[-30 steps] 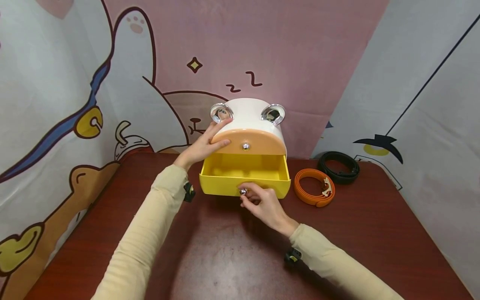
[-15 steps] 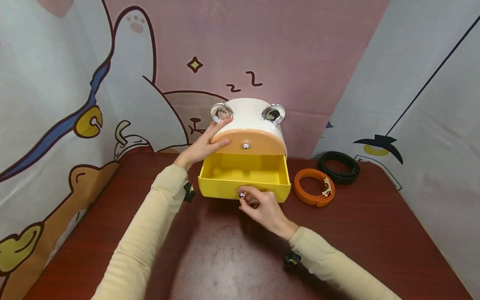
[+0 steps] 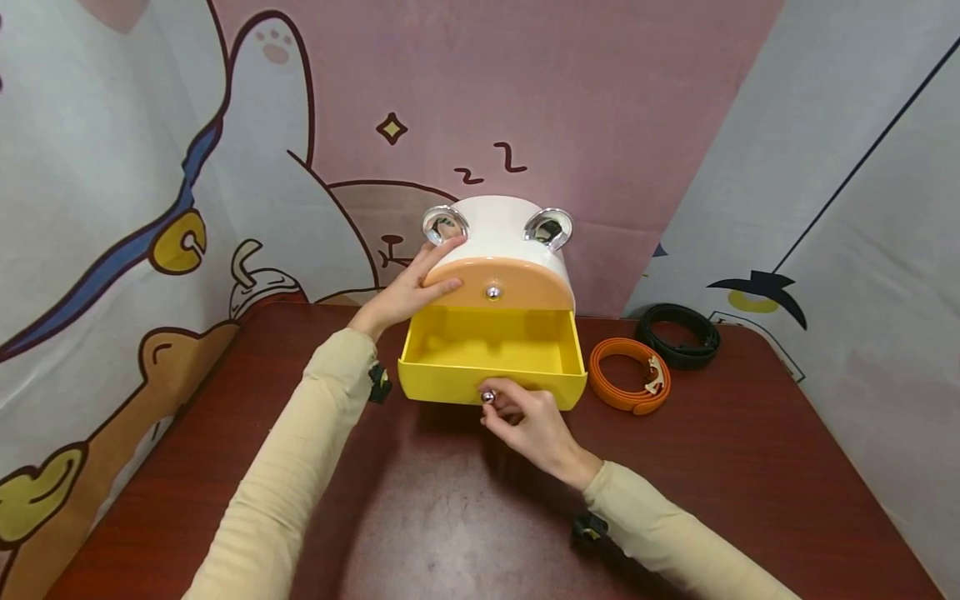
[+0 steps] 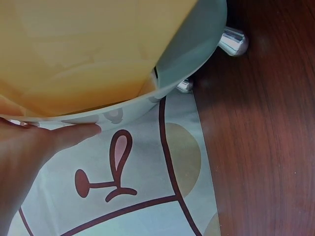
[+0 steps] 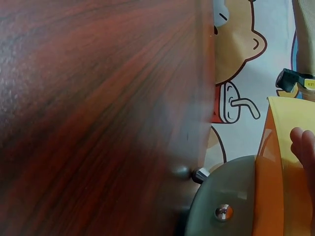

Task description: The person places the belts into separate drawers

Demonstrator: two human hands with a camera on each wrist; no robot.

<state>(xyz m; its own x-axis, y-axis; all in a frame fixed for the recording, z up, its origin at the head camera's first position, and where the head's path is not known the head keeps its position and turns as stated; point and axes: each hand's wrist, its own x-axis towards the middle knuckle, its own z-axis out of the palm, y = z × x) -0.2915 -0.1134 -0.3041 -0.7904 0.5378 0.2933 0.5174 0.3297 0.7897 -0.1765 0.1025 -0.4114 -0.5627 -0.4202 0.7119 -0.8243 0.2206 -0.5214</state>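
As our right hand (image 3: 534, 423) draws on the knob (image 3: 487, 397), the drawer (image 3: 442, 383) has slid slightly farther toward the near side than it stood a second ago, showing more of its yellow inside. Its front now juts well out from beneath the orange flap (image 3: 528, 287) of the box (image 3: 495, 221), at the far middle of the table (image 3: 435, 517). Our right fingers are pinching the knob; our left hand (image 3: 411, 287) has stayed put, fingers extended across the box's left upper corner, thumb on the flap, probably steadying it against the pull. We judge the pull well advanced, though still under way. To the right, the orange belt (image 3: 617, 400) and black belt (image 3: 693, 360) lie coiled, unmoved.
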